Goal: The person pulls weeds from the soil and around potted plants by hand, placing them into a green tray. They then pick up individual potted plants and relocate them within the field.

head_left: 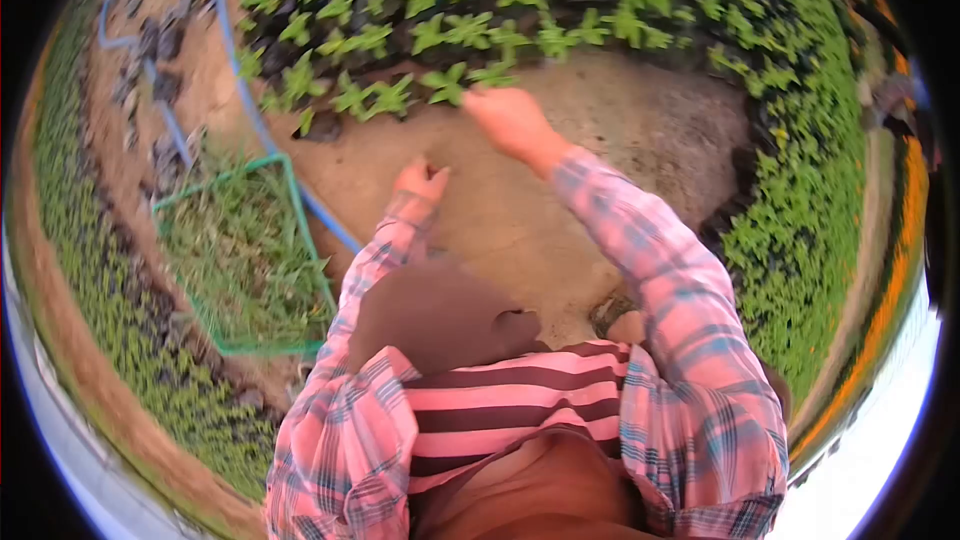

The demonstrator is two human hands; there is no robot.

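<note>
My right hand [505, 122] reaches forward to the near edge of a block of leafy green seedlings [445, 83] in dark bags. Its fingers are pinched together beside the leaves; what they hold, if anything, is hidden. Lower and to the left, my left hand [420, 182] hovers over bare brown soil [490, 210], its thumb apart from the fingers and nothing visible in it. Some blur softens both hands.
At left stands a green-edged net container [222, 352] holding pulled grass and weeds [235, 250]. A blue hose [240, 90] runs past it. Loose dark lumps [165, 40] lie farther left. More seedlings [790, 270] grow along the right, with an orange strip [905, 230] beyond.
</note>
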